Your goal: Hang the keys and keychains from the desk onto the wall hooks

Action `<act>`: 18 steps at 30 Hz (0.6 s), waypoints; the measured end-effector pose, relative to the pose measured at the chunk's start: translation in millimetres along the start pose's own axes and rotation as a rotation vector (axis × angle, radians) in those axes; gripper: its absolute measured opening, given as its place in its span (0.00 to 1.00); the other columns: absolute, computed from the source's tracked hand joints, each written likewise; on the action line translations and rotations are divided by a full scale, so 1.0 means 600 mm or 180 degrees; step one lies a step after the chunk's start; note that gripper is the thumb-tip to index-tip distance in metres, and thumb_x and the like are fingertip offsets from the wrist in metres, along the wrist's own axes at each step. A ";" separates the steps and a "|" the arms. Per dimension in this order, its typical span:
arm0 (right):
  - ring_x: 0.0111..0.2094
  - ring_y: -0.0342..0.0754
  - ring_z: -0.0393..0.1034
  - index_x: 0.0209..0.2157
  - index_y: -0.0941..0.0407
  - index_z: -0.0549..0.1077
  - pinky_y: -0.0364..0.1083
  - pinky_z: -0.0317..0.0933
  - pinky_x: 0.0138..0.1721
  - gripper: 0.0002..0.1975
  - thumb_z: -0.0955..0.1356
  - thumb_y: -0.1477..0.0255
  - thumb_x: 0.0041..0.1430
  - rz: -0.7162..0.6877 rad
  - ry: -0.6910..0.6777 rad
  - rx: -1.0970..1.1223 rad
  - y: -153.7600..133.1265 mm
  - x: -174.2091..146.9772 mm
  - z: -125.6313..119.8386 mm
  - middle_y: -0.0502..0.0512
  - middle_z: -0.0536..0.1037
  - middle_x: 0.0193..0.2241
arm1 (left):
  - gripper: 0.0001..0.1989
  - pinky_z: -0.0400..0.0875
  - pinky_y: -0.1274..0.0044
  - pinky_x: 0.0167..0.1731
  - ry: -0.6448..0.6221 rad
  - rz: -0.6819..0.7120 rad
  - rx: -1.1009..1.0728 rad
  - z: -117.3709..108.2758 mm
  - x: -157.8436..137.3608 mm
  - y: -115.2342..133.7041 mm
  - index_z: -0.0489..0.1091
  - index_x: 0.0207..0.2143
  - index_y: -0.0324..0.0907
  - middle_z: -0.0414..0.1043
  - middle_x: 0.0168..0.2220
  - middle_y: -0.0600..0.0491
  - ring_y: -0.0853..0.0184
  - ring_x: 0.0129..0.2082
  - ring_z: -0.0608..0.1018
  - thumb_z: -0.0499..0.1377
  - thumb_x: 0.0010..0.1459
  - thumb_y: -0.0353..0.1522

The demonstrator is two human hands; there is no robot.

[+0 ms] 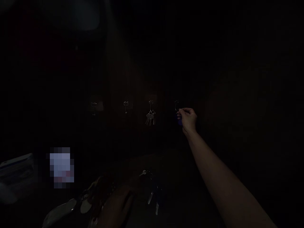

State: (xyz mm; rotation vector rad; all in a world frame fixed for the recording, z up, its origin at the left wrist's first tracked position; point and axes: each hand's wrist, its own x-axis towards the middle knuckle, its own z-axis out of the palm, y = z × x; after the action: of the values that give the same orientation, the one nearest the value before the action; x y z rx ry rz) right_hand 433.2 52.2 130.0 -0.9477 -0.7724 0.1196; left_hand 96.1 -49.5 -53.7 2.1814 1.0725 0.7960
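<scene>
Pinching dark-blue tag (pixel 180 121) just below rightmost thin silver metal hook (pixel 176 104): right hand (pixel 188 118), thumb and fingertips closed on tag's top. Next hook left (pixel 150 102) carries silver metal key bunch (pixel 150 116). Left hand (pixel 118 199) low, near loose silver keys (pixel 150 198); too dark to tell whether its fingers grip anything.

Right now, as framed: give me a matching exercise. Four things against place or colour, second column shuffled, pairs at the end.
1. right fingers
2. hanging key bunch
3. loose keys
4. item partly behind those fingers

A. lower centre of picture
B. blue
C. just below the rightmost hook
D. on the third hook from left

Pairs: 1-C, 2-D, 3-A, 4-B
</scene>
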 end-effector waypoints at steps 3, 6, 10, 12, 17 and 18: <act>0.19 0.39 0.66 0.26 0.55 0.65 0.37 0.57 0.19 0.10 0.70 0.68 0.44 0.0045 -0.0056 -0.0065 0.009 -0.002 0.000 0.45 0.71 0.18 | 0.13 0.68 0.72 0.47 -0.0011 0.0005 0.0042 0.004 0.000 -0.007 0.70 0.43 0.53 0.74 0.46 0.56 0.63 0.46 0.75 0.52 0.58 0.34; 0.19 0.39 0.65 0.27 0.55 0.65 0.38 0.57 0.19 0.11 0.70 0.66 0.44 0.0075 -0.0139 -0.0102 0.016 -0.011 -0.002 0.45 0.72 0.19 | 0.12 0.68 0.72 0.48 -0.0030 0.0003 0.0082 0.003 0.001 -0.005 0.71 0.42 0.54 0.75 0.45 0.57 0.63 0.45 0.75 0.52 0.58 0.33; 0.19 0.38 0.65 0.29 0.55 0.66 0.38 0.59 0.20 0.12 0.70 0.66 0.42 0.0220 -0.0217 -0.0151 0.020 -0.027 -0.009 0.44 0.71 0.20 | 0.13 0.68 0.73 0.48 0.0008 0.0086 0.0046 -0.006 0.002 0.013 0.70 0.44 0.55 0.74 0.46 0.57 0.63 0.46 0.75 0.52 0.58 0.33; 0.20 0.39 0.67 0.30 0.55 0.67 0.39 0.61 0.21 0.13 0.70 0.66 0.42 0.0297 -0.0239 -0.0181 0.022 -0.035 -0.015 0.44 0.72 0.21 | 0.14 0.69 0.73 0.46 0.0029 0.0068 0.0019 -0.010 0.001 0.022 0.71 0.44 0.55 0.74 0.46 0.56 0.63 0.46 0.75 0.52 0.58 0.33; 0.24 0.41 0.69 0.35 0.54 0.67 0.39 0.62 0.24 0.17 0.71 0.66 0.41 0.0378 -0.0235 -0.0081 0.038 -0.056 -0.029 0.44 0.72 0.23 | 0.13 0.70 0.72 0.44 -0.0072 -0.0032 0.0062 -0.012 0.001 0.023 0.71 0.43 0.54 0.76 0.43 0.56 0.63 0.44 0.76 0.51 0.58 0.33; 0.25 0.41 0.70 0.36 0.54 0.67 0.40 0.63 0.24 0.18 0.71 0.66 0.41 0.0372 -0.0240 -0.0049 0.042 -0.061 -0.032 0.44 0.72 0.24 | 0.13 0.70 0.72 0.45 -0.0067 0.0002 0.0064 -0.011 0.001 0.021 0.71 0.43 0.54 0.76 0.43 0.56 0.63 0.44 0.76 0.51 0.58 0.33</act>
State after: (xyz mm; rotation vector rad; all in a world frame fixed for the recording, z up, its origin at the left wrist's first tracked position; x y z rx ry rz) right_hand 424.5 39.0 84.4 -1.0077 -0.7882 0.2529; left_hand 97.7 -53.7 -40.2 2.2021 1.0741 0.7641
